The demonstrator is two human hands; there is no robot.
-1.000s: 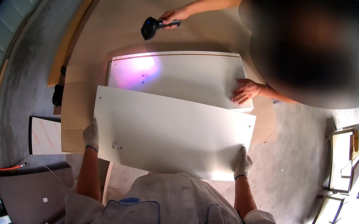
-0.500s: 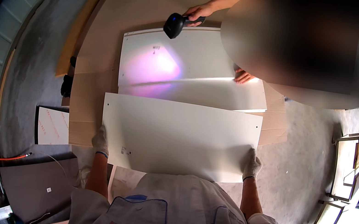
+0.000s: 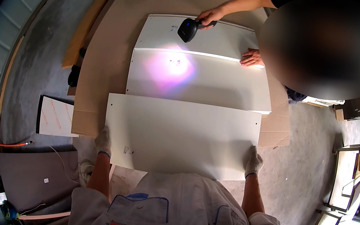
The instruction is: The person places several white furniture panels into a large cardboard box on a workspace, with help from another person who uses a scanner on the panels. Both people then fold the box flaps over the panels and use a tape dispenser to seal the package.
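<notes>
A white rectangular panel (image 3: 181,138) spans the space before my body, with a small label near its lower left and a dark hole in each upper corner. My left hand (image 3: 103,141), in a pale knit glove, is closed on its left edge. Gripping the right edge is my right hand (image 3: 254,163), gloved alike. Just beyond lie overlapping white panels (image 3: 221,84). A co-worker holds a black handheld scanner (image 3: 187,30) over them, casting a pinkish-white light on a label. The co-worker's other hand (image 3: 253,58) rests on the farther panel (image 3: 220,44).
Brown cardboard (image 3: 103,68) lies under the panels. On the left stand a white printed board (image 3: 56,115), a dark grey panel (image 3: 37,177) and an orange hose (image 3: 3,145). Framed racks (image 3: 344,179) are at the right. The co-worker leans in from the far right.
The co-worker's farther panel has shifted away, baring more of the panel beneath. The scanner moved right, and its light now falls on the nearer panel's label. My hands still hold my panel.
</notes>
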